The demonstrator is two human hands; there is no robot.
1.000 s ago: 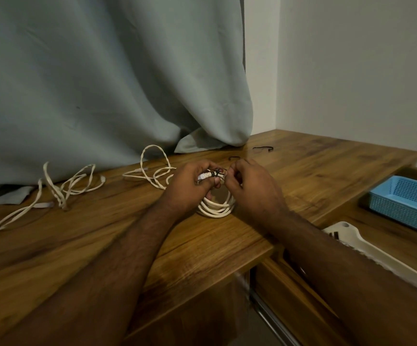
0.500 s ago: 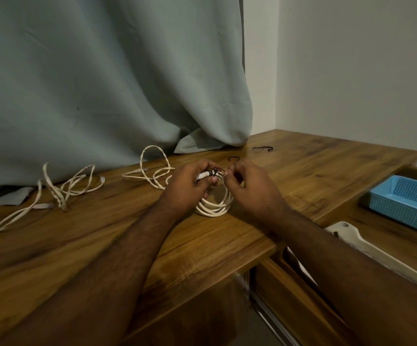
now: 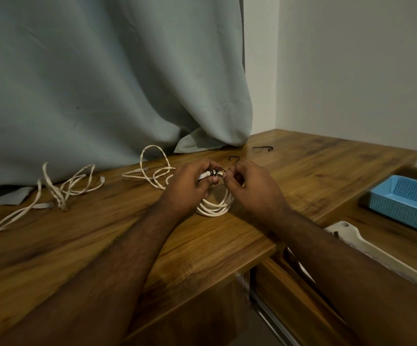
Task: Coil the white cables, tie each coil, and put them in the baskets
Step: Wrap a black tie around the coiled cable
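My left hand (image 3: 190,186) grips the top of a coiled white cable (image 3: 215,207) that stands on the wooden table (image 3: 227,245). A black tie (image 3: 213,173) is wrapped around the coil's top. My right hand (image 3: 252,188) pinches the tie's end just right of the coil. Two loose white cables lie behind: one (image 3: 152,168) beside my left hand, another (image 3: 60,193) at the far left. A blue basket (image 3: 407,201) sits lower at the right, and a white basket (image 3: 367,250) lies in front of it, partly hidden by my right forearm.
Two spare black ties (image 3: 262,148) (image 3: 235,159) lie on the table behind my hands. A grey curtain (image 3: 102,83) hangs down onto the table's back edge. The table's front edge drops off to a lower shelf on the right.
My hands stay at the coil's top and shift only slightly. The fingers have worked the black tie; the coil leans a little differently.
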